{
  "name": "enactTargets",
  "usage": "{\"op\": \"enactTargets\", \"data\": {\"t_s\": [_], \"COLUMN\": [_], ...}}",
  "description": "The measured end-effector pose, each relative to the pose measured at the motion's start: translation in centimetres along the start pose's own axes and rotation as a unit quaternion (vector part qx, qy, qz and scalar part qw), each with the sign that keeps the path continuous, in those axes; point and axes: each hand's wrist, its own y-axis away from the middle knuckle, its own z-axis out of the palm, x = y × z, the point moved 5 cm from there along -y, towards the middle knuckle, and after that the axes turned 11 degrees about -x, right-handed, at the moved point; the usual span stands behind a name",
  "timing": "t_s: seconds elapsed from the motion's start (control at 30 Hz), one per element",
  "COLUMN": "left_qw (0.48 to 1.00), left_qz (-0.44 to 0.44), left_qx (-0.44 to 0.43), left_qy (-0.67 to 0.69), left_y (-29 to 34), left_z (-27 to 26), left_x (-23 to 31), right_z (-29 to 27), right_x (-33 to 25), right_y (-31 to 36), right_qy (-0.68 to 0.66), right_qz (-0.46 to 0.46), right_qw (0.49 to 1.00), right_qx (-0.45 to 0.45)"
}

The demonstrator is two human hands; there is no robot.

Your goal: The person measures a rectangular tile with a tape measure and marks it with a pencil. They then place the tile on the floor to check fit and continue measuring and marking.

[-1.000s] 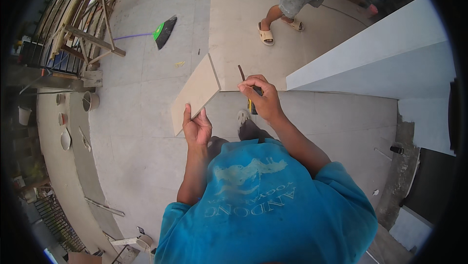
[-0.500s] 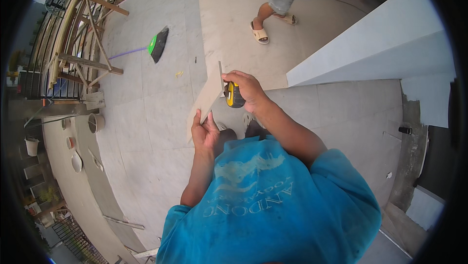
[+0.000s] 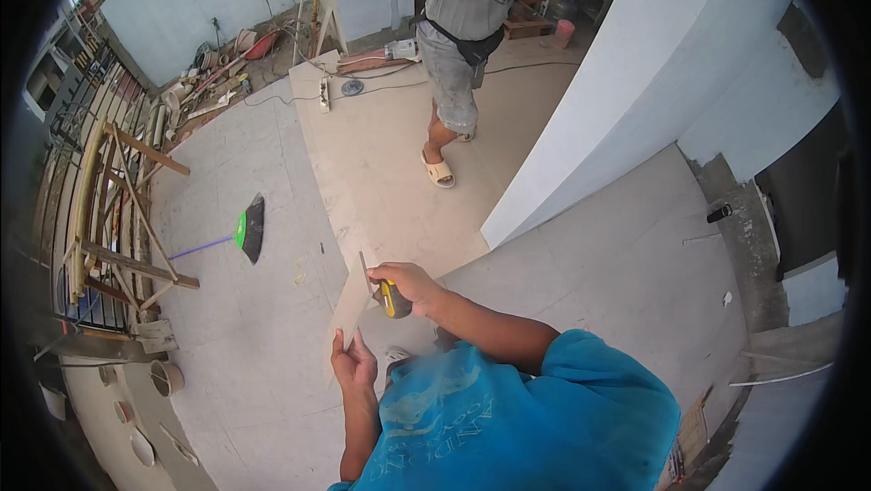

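Over on my far left, a rough wooden trestle frame (image 3: 118, 219) stood against the dark metal railing (image 3: 63, 128), and just to the right of it a broom with a green head, black bristles and a purple handle (image 3: 243, 230) lay flat on the pale grey tiled floor (image 3: 263, 346), well apart from me. Low down by my chest, my left hand (image 3: 354, 366) was curled closed around the near lower corner of a thin, pale beige rectangular tile (image 3: 352, 308), thumb on the face of it and fingers wrapped behind, so the tile stood on edge and tilted away from me above the floor. Just to the right and a little higher, my right hand (image 3: 406, 287) was closed in a fist around a small yellow and black tape measure (image 3: 391, 299), and that hand pressed against the far upper edge of the same tile; a short dark strip stuck up from the tile's edge beside my knuckles, though I could not tell exactly what it was. Both forearms came out of my bright blue short-sleeved shirt (image 3: 535, 418). Farther off, past the tile, another person in a grey shirt, grey shorts and beige sandals (image 3: 467, 46) stood on a large beige slab (image 3: 390, 155). To my right rose a tall white wall (image 3: 635, 73).
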Motion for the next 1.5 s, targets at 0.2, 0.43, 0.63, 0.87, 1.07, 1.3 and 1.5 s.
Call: {"op": "enactTargets", "data": {"t_s": [0.2,0.43,0.63,0.87,1.07,1.3,1.5], "left_qw": [1.000,0.994,0.836,0.725,0.624,0.562,0.552], "left_qz": [-0.024,-0.041,0.098,0.059,-0.055,-0.159,-0.194], "left_qx": [0.016,-0.052,-0.088,-0.053,-0.159,-0.231,-0.230], "left_qy": [-0.012,-0.091,-0.532,-0.685,-0.763,-0.778,-0.778], "left_y": [-0.5,-0.9,0.2,0.0,-1.3,-0.5,0.4], "left_z": [0.8,2.7,9.5,11.9,11.6,11.9,12.0], "left_x": [-0.1,1.5,7.7,9.7,8.2,6.0,4.8], "right_z": [-0.5,-1.2,-8.3,-6.9,-4.3,-1.3,0.1], "right_x": [-0.1,0.2,-2.3,-7.3,-8.9,-7.5,-5.9], "right_y": [0.6,0.8,5.2,5.5,2.8,0.3,0.7], "right_qy": [0.004,-0.001,0.142,0.242,0.300,0.274,0.188], "right_qz": [0.002,-0.014,-0.087,-0.105,-0.096,-0.021,-0.001], "right_qw": [1.000,1.000,0.975,0.956,0.947,0.960,0.976], "right_qx": [0.001,0.018,0.148,0.131,0.065,-0.058,-0.106]}}
